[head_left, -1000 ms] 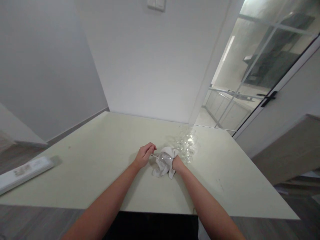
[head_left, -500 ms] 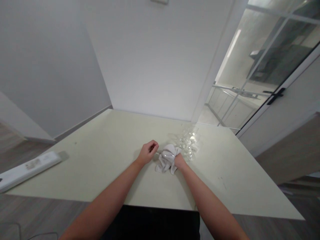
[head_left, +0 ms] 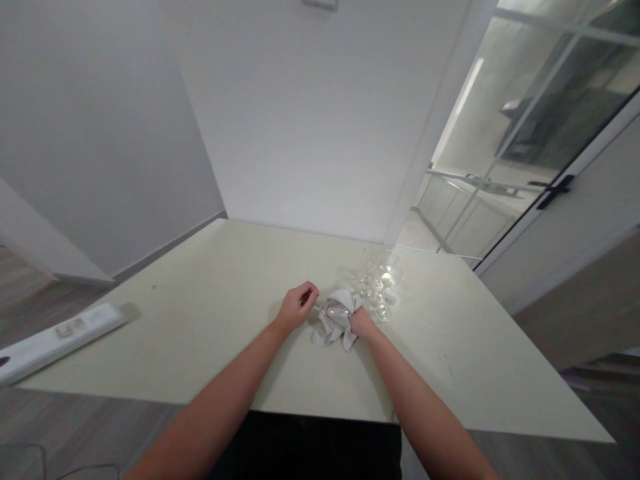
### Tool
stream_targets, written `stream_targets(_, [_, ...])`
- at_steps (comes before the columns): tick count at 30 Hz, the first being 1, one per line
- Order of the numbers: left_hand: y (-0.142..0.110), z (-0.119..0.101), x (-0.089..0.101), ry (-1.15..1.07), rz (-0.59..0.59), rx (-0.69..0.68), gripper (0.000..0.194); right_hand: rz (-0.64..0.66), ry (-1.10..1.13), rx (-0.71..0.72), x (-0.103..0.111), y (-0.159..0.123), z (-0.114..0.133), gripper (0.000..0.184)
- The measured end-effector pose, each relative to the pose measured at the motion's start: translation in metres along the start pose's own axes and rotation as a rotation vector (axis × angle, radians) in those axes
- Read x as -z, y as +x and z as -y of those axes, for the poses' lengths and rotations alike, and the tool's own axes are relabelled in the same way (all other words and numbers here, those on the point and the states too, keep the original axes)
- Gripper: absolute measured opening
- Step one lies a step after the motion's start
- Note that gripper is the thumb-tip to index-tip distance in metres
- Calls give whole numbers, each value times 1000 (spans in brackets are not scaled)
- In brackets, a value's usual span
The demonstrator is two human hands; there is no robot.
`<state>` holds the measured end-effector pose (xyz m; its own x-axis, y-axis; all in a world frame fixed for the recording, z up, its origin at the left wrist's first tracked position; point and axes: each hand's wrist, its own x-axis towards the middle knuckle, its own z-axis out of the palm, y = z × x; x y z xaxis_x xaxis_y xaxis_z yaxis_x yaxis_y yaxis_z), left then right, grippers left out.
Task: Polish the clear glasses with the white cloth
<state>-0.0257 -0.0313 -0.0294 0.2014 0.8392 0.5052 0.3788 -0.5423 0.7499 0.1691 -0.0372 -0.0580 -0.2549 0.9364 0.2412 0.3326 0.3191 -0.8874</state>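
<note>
Crumpled pale-grey cloth (head_left: 331, 329) partly hides the right hand (head_left: 362, 324), grip unclear; the curled left hand (head_left: 299, 305) grasps a clear stemmed glass (head_left: 338, 311).

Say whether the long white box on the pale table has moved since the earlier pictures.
No: the white box keeps its place against the left edge of the pale table; the view shifted.

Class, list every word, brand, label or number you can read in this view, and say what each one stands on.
No text can be read here.
Long white object: a faint patch on top, too blurred to tell whether it is print.
Cloth and clear glasses: no lettering can be made out.
</note>
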Motion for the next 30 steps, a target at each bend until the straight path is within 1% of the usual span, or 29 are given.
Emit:
stream_targets(4, [0,0,0,-9,-1,1,24,61,107,36,2,1,8,26])
stream_targets(7, [0,0,0,-15,2,5,24,81,114,54,3,1,8,27])
stream_targets(12, [0,-2,1,-23,18,18,25,56,71,37,4,0,10,29])
stream_targets(23, [0,-2,-2,-47,39,83,28,71,104,-35,3,-2,10,31])
stream_targets(30, [1,-3,-7,-91,76,106,28,23,168,-52,8,-8,13,30])
